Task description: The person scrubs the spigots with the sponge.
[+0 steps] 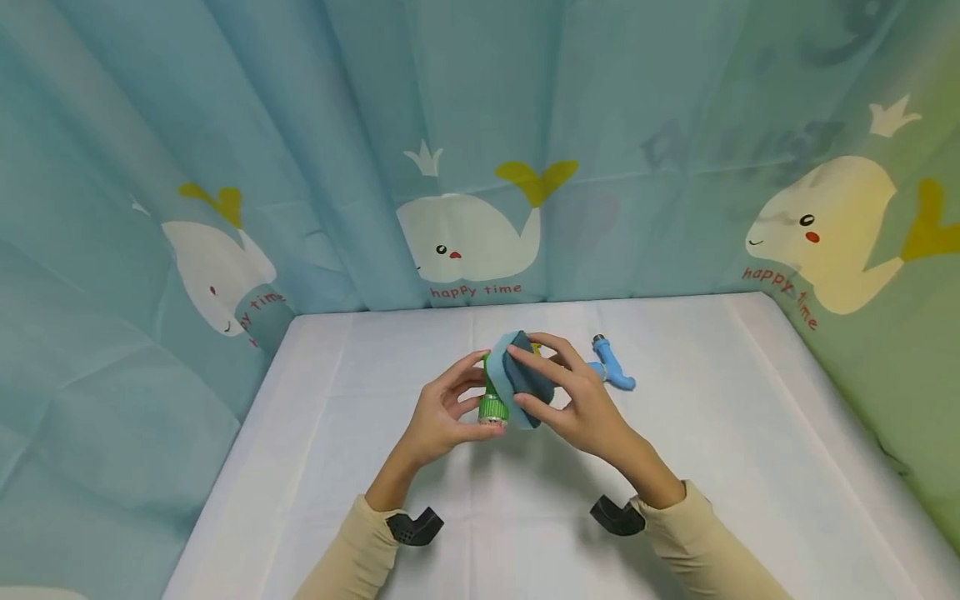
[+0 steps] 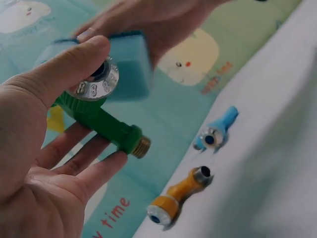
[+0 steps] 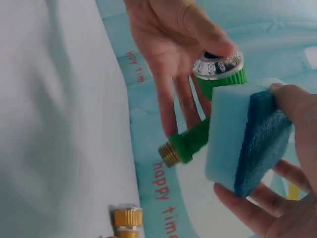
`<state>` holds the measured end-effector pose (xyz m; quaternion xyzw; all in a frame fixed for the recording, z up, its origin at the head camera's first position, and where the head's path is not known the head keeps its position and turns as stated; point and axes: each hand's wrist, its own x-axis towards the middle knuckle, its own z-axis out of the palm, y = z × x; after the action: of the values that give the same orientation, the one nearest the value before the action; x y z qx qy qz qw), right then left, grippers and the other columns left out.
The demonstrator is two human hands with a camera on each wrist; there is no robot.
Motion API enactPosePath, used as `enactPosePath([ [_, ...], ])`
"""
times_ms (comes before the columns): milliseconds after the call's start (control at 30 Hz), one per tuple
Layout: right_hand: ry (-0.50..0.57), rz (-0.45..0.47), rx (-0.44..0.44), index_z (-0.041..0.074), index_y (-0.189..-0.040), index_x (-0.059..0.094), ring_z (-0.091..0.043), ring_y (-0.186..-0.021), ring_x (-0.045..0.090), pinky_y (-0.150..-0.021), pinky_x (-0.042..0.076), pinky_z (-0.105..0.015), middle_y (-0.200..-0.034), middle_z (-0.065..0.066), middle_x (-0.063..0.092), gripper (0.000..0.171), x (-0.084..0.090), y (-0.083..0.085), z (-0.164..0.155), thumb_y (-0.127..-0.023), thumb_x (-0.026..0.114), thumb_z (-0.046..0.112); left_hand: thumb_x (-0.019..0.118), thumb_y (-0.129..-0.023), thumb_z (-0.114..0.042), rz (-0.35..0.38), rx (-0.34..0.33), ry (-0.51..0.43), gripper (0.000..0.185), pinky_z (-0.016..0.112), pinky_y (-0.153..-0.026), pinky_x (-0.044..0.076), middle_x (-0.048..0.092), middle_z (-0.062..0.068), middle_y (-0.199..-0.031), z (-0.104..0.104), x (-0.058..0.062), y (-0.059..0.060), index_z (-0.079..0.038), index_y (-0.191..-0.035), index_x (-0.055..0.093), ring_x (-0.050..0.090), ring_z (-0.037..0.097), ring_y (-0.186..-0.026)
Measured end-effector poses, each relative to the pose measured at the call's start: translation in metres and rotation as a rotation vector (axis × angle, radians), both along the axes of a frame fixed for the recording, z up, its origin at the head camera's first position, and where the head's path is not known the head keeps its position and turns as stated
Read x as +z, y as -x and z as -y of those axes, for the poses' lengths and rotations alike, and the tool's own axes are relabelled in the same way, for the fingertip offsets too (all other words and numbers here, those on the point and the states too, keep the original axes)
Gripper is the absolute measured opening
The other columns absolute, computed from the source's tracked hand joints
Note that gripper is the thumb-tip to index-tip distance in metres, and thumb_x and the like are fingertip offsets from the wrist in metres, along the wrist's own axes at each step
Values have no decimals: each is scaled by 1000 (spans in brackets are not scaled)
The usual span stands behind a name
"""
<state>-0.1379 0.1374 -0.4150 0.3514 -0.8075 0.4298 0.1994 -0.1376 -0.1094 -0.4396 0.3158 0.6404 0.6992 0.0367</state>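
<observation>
My left hand [image 1: 437, 421] holds a green tap [image 1: 492, 408] up over the white table, thumb on its silver-ringed knob and fingertips at its body. In the left wrist view the brass threaded end of the tap [image 2: 116, 131] points down to the right. My right hand [image 1: 588, 408] grips a two-layer sponge [image 1: 531, 379], light blue foam with a darker blue scouring side. In the right wrist view the foam side of the sponge [image 3: 228, 131] lies against the tap [image 3: 195, 141] and covers part of it.
On the table behind the hands lies a blue tap [image 1: 615, 371]. An orange tap [image 2: 181, 196] lies near it, mostly hidden behind the sponge in the head view. A whale-print curtain [image 1: 480, 108] borders the table [image 1: 360, 358] at its back and sides.
</observation>
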Motion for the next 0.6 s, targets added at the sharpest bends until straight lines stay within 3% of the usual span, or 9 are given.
enactPosePath([
  [167, -39, 26, 6, 17, -143, 62, -22, -99, 63, -68, 56, -32, -148, -14, 49, 56, -2, 0, 3, -91, 81, 20, 89, -76, 5, -14, -28, -43, 92, 42, -96, 57, 55, 25, -133, 2, 3, -1, -1, -154, 42, 58, 28, -123],
  [367, -195, 101, -92, 20, -143, 62, -28, -106, 64, -76, 57, -40, -145, -15, 51, 56, -10, 0, -8, -91, 81, 23, 90, -75, 1, 23, -31, -97, 94, 42, -97, 57, 54, 24, -134, 6, 7, -2, 0, -154, 40, 57, 28, -124],
  [600, -115, -3, -99, 20, -143, 63, -23, -93, 64, -63, 55, -31, -148, -16, 49, 59, -8, -3, -1, -88, 83, 25, 93, -76, -9, 105, 50, -150, 99, 34, -92, 59, 57, 20, -133, 5, 3, 1, 2, -156, 34, 59, 27, -123],
])
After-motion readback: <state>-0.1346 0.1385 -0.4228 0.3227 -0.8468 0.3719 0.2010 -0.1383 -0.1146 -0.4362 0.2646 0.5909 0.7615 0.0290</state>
